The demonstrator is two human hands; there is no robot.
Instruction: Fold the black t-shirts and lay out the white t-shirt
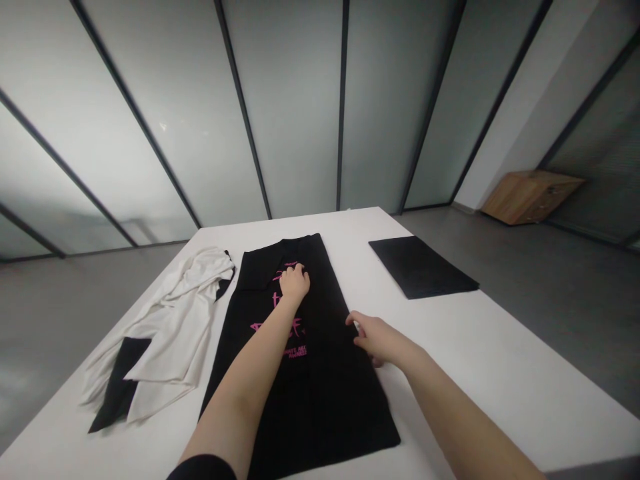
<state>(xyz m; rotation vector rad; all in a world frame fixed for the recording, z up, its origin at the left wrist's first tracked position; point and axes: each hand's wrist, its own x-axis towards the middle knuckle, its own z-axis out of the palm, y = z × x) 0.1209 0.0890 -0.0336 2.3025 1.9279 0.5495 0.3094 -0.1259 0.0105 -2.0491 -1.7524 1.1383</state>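
Have black shirt [340, 400] flat on white surface [500, 373], long axis running away from body, btwn white garment [180, 333] on L & flat black cloth [423, 267] on R. Resting L hand [295, 281] on upper front, over pink print [277, 300], grip part-curled; can't tell re any pinch. Holding R hand [383, 340] at shirt's R long edge, nearer to it than L; grip part-open, thumb & index slightly apart, can't tell re hold on fabric.
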